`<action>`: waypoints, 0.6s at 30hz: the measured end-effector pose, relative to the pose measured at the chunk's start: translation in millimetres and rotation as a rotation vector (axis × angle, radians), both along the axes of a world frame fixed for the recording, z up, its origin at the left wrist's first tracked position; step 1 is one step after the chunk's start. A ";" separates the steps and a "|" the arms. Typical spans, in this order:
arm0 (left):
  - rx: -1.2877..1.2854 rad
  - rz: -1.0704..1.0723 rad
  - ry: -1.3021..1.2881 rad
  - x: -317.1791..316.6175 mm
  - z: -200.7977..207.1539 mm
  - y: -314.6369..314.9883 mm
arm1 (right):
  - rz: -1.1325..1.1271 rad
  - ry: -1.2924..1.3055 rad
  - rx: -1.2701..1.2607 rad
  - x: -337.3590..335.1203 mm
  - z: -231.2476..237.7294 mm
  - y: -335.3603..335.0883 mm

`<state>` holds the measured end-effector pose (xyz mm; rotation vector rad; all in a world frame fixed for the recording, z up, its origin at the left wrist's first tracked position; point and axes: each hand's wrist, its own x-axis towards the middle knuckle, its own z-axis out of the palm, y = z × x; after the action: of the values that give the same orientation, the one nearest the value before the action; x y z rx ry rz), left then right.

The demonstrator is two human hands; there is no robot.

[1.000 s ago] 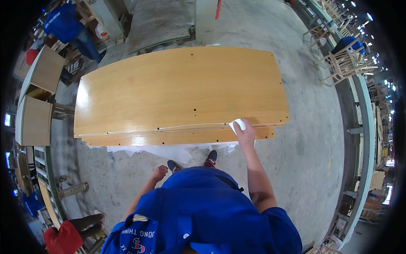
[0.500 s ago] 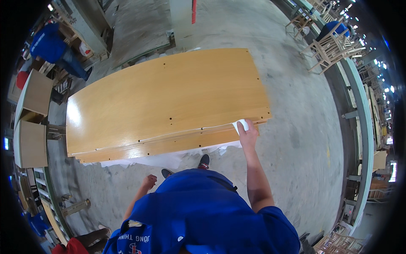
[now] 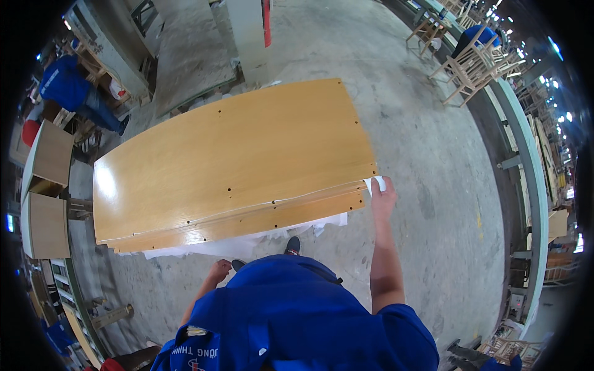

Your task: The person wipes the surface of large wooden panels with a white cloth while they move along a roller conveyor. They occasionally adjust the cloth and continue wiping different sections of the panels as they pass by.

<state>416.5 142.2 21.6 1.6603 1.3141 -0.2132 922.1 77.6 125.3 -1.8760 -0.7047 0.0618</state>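
Observation:
A stack of glossy, honey-coloured wooden panels [image 3: 278, 136] with several dark holes lies in front of me. The top panel has a curved far edge, and a thin white line runs along its near edge. At the near right corner my right hand [image 3: 384, 195] is closed on a small, soft-looking white piece [image 3: 375, 184], cloth or paper, which touches the panel's end. My left hand [image 3: 219, 270] hangs beside my body, away from the wood, its fingers curled with nothing visible in them. White wrapping sheet [image 3: 247, 243] sticks out below the stack's near side.
Pale box-like cabinets [image 3: 49, 226] stand at the left. A person in blue [image 3: 62, 83] bends over at the far left. A concrete column [image 3: 247, 37] rises behind the stack. Unfinished chairs [image 3: 473, 71] stand far right, beside a long rail [image 3: 529, 154].
My right hand has moved right along the near edge with the white piece, reaching the panel's corner. My left hand stays low by my body. The whole view has shifted slightly.

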 end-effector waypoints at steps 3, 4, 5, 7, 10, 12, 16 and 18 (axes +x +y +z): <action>-0.006 -0.015 0.013 3.5 1.7 -1.7 | -0.022 -0.035 -0.069 6.0 5.2 -2.4; -0.013 -0.014 0.019 3.5 2.3 -2.3 | -0.022 -0.043 -0.115 6.1 6.4 -2.3; -0.011 -0.014 0.038 3.9 2.6 -2.9 | -0.020 -0.050 -0.162 5.8 7.3 -1.8; -0.008 -0.024 0.069 9.5 2.9 -4.5 | -0.016 -0.028 -0.160 8.8 3.6 -4.3; -0.010 0.010 0.056 13.7 3.7 -7.1 | -0.005 -0.028 -0.167 12.8 -0.2 -6.4; 0.002 0.018 0.060 16.5 3.4 -8.6 | -0.004 -0.033 -0.146 15.6 -2.1 -7.3; -0.009 0.078 0.043 20.1 4.6 -13.6 | -0.021 -0.014 -0.067 21.6 -1.4 -7.8; -0.021 0.100 0.085 22.6 5.9 -14.9 | -0.044 -0.023 -0.043 27.9 -0.6 -8.7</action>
<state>439.1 127.3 27.5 1.5780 1.4501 -0.2386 950.0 68.9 124.7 -1.9356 -0.6829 0.0275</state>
